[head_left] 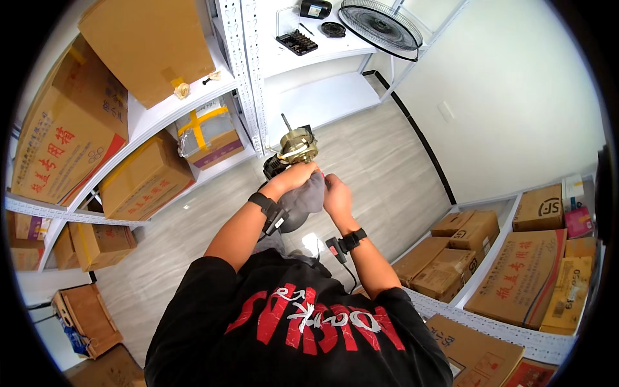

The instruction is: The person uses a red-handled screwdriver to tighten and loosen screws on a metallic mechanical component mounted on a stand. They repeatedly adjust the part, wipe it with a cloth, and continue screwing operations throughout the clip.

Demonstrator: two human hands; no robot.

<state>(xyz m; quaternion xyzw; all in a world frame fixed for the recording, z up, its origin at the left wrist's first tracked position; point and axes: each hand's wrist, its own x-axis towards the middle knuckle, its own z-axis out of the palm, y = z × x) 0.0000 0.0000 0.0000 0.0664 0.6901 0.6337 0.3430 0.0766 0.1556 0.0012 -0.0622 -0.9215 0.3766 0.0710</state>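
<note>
A brass-coloured fan motor with a thin metal shaft pointing up sits just beyond my hands, above the floor. My left hand is closed at its near side and seems to hold it; the fingers are partly hidden. Beside the motor, to the left, is a black vented part. My right hand is closed close to the motor's near right side. A small bit of red shows at its fingertips, too little to name. My grey-clothed knee is between the hands.
Ahead, a white shelf holds a screwdriver bit set, a round black part, a black housing and a fan grille. Cardboard boxes fill the left shelves, and more boxes stand at right.
</note>
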